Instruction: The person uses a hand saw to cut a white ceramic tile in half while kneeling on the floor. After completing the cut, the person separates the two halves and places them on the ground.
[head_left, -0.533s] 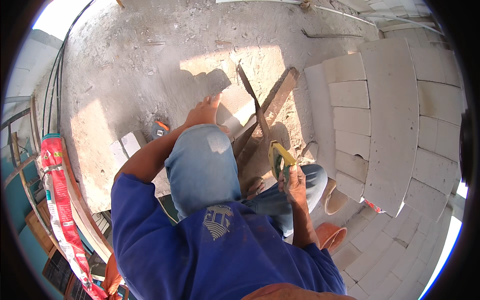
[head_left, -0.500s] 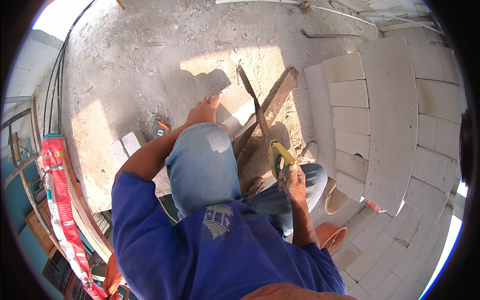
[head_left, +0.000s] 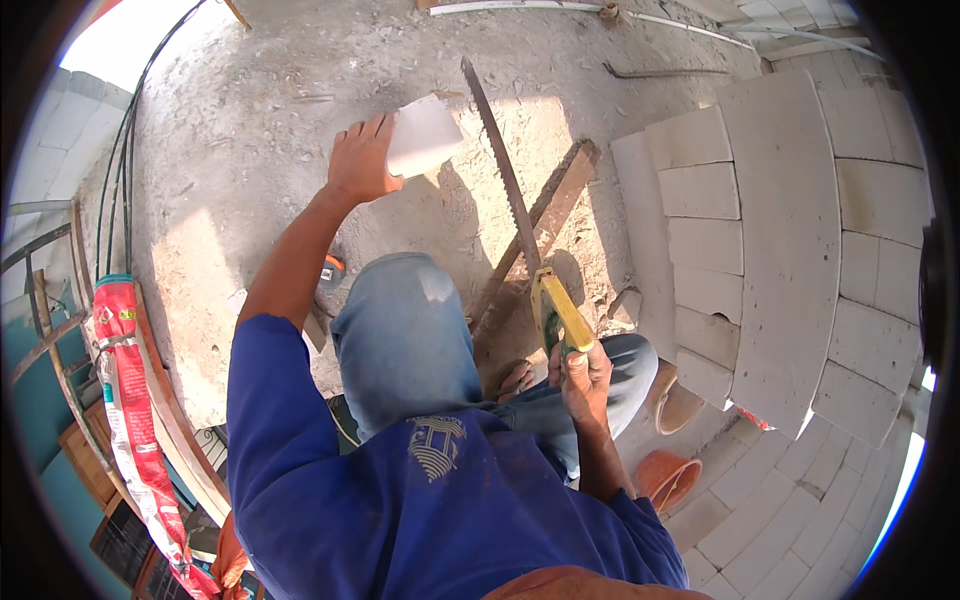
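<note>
My left hand point(head_left: 366, 160) grips a pale, brick-shaped block point(head_left: 423, 135) out over the dusty floor, left of the blade. My right hand point(head_left: 582, 380) is closed on the yellow-and-green handle of a hand saw point(head_left: 559, 310), its toothed blade pointing forward. Crossed wooden pieces point(head_left: 570, 190) lie on the floor under the blade. An orange-and-black tape measure point(head_left: 333, 268) lies partly hidden beside my left forearm, left of my raised knee.
Stacked white blocks and a long slab point(head_left: 775, 250) stand on my right, with an orange container point(head_left: 668, 480) near them. On my left are a red-and-white wrapped bundle point(head_left: 130, 400), metal frames point(head_left: 45, 330) and black cables point(head_left: 125, 160). A white pipe point(head_left: 520, 7) lies at the far side.
My left hand has carried the block forward and leftward, away from the wooden pieces. The saw's blade tip has swung forward, and my right hand stays near my right knee.
</note>
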